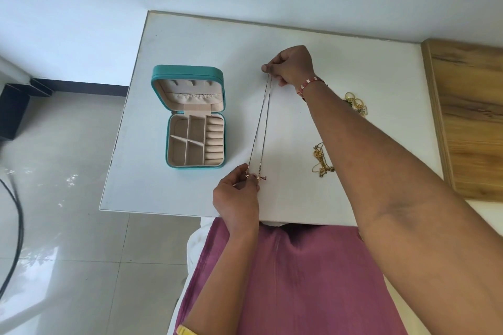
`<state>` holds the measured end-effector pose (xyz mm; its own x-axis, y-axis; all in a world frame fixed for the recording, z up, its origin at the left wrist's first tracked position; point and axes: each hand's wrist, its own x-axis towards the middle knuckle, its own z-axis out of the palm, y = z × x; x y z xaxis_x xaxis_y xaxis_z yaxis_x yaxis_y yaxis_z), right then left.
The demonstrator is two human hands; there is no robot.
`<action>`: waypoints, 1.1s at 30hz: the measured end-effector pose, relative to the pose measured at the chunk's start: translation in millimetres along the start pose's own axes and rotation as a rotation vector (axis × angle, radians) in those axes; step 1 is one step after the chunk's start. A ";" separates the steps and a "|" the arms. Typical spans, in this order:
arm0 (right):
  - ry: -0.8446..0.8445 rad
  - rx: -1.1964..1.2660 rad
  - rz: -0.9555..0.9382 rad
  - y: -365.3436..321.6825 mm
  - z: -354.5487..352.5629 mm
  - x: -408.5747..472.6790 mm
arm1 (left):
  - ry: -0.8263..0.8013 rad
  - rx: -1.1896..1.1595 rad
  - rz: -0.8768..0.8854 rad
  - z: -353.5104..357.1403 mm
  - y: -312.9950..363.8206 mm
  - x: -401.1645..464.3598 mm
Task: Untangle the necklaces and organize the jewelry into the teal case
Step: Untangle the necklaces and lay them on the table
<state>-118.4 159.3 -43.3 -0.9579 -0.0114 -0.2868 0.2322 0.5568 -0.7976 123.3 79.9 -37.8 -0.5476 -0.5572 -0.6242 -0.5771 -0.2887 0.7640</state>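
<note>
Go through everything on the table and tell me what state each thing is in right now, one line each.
teal case: open, lid laid back, compartments empty.
thin chain necklace: pulled out straight in two strands between the hands.
right hand: pinches the chain's far end.
left hand: pinches the near end by the clasp.
gold chains: tangled heap on the table.
gold rings: loose cluster, partly hidden by the right forearm.

A thin necklace is stretched taut as a doubled strand running near to far, just right of the open teal case with its beige divided compartments, while a tangled gold chain pile and several gold rings lie further right.
</note>
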 end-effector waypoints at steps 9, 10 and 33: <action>-0.030 -0.003 0.008 -3.8 -0.3 -1.2 | -0.015 -0.019 0.020 -3.7 -0.4 2.8; -0.017 0.028 0.006 -4.0 -0.7 -2.6 | -0.014 -0.029 0.022 -4.3 -0.3 2.6; 0.276 0.261 0.168 90.5 -54.6 -202.2 | -0.338 0.034 0.025 48.8 17.7 -55.5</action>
<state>87.0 257.4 -28.5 -0.9040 0.3045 -0.2999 0.3903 0.3019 -0.8698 113.9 143.7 2.4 -0.7281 -0.2724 -0.6290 -0.5782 -0.2487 0.7771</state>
